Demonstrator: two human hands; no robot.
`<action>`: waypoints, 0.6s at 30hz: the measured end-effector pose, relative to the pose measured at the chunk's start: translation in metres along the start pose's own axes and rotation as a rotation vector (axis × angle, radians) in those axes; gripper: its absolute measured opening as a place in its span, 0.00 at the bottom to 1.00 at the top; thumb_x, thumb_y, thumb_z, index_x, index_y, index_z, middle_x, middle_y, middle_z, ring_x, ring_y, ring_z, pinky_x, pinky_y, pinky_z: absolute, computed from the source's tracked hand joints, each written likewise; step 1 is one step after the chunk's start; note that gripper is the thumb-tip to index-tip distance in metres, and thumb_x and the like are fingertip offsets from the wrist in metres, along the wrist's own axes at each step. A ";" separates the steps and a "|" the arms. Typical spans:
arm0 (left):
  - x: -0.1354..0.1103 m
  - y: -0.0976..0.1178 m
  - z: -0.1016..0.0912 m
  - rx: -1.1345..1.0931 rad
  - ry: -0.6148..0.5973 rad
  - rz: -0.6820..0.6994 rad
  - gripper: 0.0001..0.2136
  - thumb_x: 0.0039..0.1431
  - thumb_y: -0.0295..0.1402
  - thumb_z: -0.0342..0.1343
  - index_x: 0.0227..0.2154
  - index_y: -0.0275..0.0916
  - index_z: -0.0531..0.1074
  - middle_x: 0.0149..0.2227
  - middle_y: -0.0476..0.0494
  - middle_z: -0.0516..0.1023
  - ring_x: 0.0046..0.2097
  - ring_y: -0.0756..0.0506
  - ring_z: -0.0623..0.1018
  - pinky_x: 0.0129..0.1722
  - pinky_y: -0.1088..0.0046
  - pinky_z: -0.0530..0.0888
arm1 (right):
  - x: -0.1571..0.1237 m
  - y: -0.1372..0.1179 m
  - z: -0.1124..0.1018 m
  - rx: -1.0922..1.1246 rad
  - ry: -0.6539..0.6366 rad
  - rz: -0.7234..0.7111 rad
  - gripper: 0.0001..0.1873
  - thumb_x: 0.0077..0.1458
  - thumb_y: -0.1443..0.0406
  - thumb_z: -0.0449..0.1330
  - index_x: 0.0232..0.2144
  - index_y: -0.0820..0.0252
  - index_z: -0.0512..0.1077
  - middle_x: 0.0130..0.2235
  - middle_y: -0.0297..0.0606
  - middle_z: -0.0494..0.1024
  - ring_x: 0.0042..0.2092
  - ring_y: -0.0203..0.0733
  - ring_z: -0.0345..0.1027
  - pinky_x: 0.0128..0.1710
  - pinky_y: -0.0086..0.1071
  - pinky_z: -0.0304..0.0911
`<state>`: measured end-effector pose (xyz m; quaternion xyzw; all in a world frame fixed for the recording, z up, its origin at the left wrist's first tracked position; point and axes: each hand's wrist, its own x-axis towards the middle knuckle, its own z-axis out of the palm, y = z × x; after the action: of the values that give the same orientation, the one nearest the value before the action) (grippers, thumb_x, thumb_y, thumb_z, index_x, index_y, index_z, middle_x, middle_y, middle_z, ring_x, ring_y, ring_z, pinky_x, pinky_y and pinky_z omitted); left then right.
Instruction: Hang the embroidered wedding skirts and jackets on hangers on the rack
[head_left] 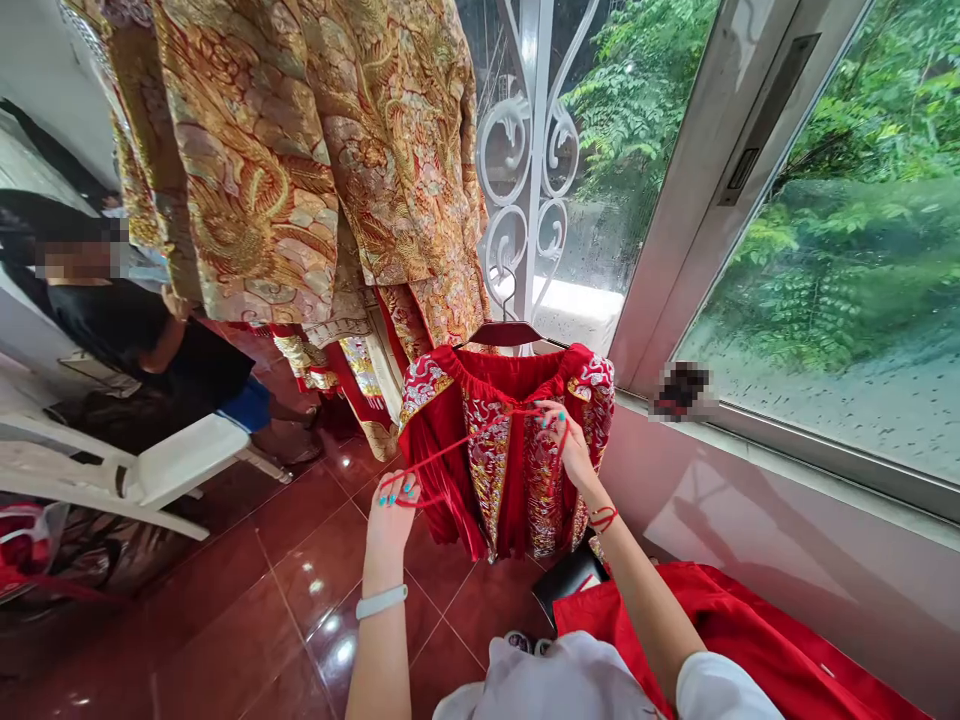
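A red embroidered skirt (487,480) with silver and gold patterns hangs by its gathered waist from a dark hanger (504,334). A thin red drawstring (457,452) runs from the waistband, stretched between my two hands. My left hand (399,492), out to the left of the skirt, has its fingers closed around the string, and a loop of it trails below them. Against the front of the waistband, my right hand (566,440) pinches the string near where it leaves the fabric.
Gold embroidered jackets (262,180) hang at the upper left. A person in black (135,320) is beyond them, near a white chair (187,455). Red cloth (720,640) lies at lower right by a black item (568,582). Windows (847,300) line the right side.
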<state>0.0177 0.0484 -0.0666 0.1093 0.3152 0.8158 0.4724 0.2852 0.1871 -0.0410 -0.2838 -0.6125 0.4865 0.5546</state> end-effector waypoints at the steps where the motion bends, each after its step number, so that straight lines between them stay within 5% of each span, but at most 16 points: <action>1: -0.002 0.004 0.001 -0.070 0.003 -0.031 0.21 0.57 0.22 0.55 0.18 0.38 0.48 0.18 0.55 0.55 0.22 0.53 0.64 0.22 0.80 0.63 | 0.001 0.002 0.000 0.011 0.049 0.008 0.27 0.61 0.41 0.50 0.30 0.56 0.67 0.46 0.43 0.72 0.39 0.41 0.65 0.34 0.33 0.66; 6: -0.001 0.040 0.017 -0.218 0.070 -0.059 0.18 0.64 0.17 0.43 0.21 0.38 0.50 0.18 0.56 0.53 0.19 0.56 0.61 0.21 0.82 0.59 | 0.032 -0.005 -0.009 -0.088 0.169 0.068 0.29 0.55 0.38 0.54 0.25 0.56 0.65 0.26 0.35 0.69 0.27 0.38 0.59 0.28 0.32 0.59; 12: 0.010 0.113 0.021 -0.228 0.043 -0.028 0.16 0.66 0.19 0.38 0.22 0.39 0.52 0.19 0.55 0.55 0.19 0.54 0.62 0.19 0.81 0.59 | 0.071 -0.033 -0.021 0.058 0.290 0.006 0.29 0.50 0.37 0.60 0.24 0.56 0.64 0.23 0.31 0.66 0.25 0.35 0.57 0.24 0.31 0.58; 15: 0.020 0.100 0.008 -0.103 0.130 -0.091 0.16 0.62 0.16 0.40 0.22 0.38 0.51 0.20 0.55 0.53 0.19 0.56 0.59 0.20 0.83 0.57 | 0.056 -0.025 -0.016 0.179 0.303 0.121 0.28 0.45 0.39 0.65 0.23 0.55 0.64 0.23 0.30 0.66 0.25 0.36 0.60 0.25 0.31 0.62; 18: 0.030 0.062 -0.009 0.367 0.255 -0.039 0.14 0.57 0.16 0.42 0.21 0.38 0.50 0.20 0.55 0.50 0.20 0.54 0.57 0.22 0.82 0.57 | 0.034 -0.013 -0.013 0.267 0.293 0.195 0.25 0.43 0.43 0.69 0.25 0.55 0.68 0.25 0.32 0.71 0.29 0.39 0.66 0.28 0.33 0.67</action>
<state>-0.0461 0.0474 -0.0387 0.0831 0.5176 0.7427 0.4167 0.2926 0.2165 -0.0163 -0.3332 -0.4251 0.5685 0.6205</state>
